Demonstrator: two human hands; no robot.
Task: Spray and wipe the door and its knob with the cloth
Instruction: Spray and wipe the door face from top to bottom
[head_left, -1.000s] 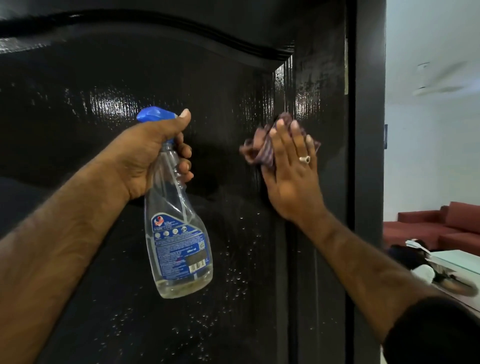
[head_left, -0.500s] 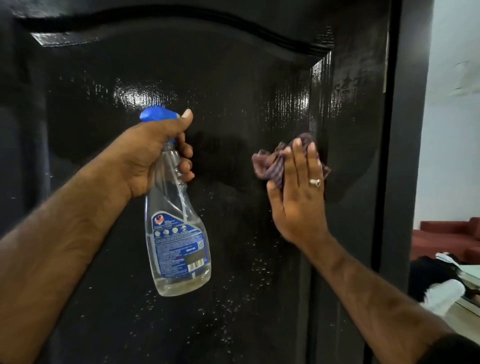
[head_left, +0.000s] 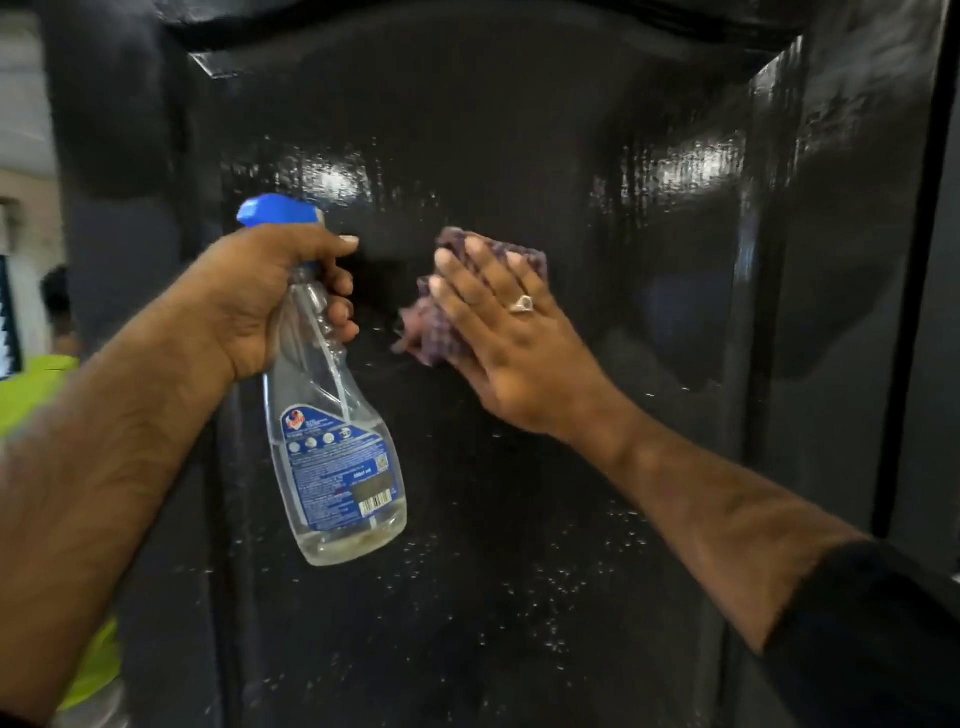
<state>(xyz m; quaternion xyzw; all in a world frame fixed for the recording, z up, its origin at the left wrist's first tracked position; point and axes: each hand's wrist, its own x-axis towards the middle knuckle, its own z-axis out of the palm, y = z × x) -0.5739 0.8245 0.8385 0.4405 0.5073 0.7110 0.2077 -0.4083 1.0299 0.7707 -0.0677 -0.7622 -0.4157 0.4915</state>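
Head view: the left hand (head_left: 260, 301) grips the neck of a clear spray bottle (head_left: 332, 441) with a blue nozzle, fingers curled round it, held in front of the black door (head_left: 519, 130). Just beside it, the right hand (head_left: 509, 338) (ring on one finger) presses a checked cloth (head_left: 441, 332) flat against the door panel with straight fingers. Droplets (head_left: 561, 577) speckle the panel lower down.

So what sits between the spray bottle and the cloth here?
Nothing solid: in the head view only a bare strip of the black door separates the spray bottle from the cloth.
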